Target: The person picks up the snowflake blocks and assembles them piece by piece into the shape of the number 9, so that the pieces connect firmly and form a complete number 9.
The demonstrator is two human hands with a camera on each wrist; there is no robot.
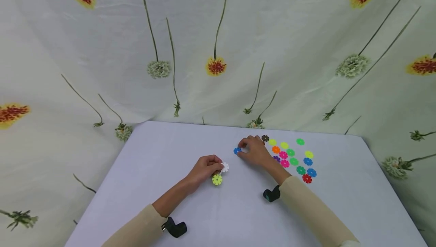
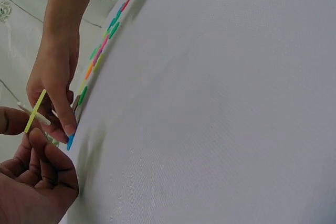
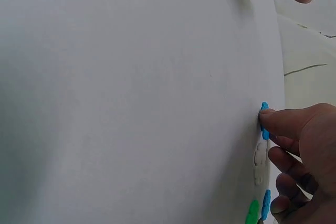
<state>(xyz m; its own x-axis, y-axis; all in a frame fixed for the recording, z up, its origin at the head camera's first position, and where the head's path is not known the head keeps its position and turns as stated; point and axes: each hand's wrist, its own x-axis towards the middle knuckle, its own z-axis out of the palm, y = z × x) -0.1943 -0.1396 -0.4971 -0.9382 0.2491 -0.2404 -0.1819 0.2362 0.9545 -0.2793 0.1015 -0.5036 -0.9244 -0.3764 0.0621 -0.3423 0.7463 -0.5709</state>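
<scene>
My left hand (image 1: 205, 169) pinches a pair of notched plastic discs joined at an angle, one white (image 1: 225, 167) and one yellow-green (image 1: 217, 180). In the left wrist view the yellow disc (image 2: 35, 111) crosses the white one edge-on, above the curled fingers. Farther right and back, my right hand (image 1: 253, 150) has thumb and fingertips on a blue notched disc (image 1: 237, 150). The right wrist view shows the thumb against the face of that blue disc (image 3: 264, 120), close over the table, with the other fingers bent behind it.
Right of the right hand, several notched discs lie spread on the white table (image 1: 218, 220), among them a red one (image 1: 307, 178), an orange one (image 1: 276, 149) and a green one (image 1: 300, 141). A flower-printed cloth (image 1: 190, 31) hangs behind the table.
</scene>
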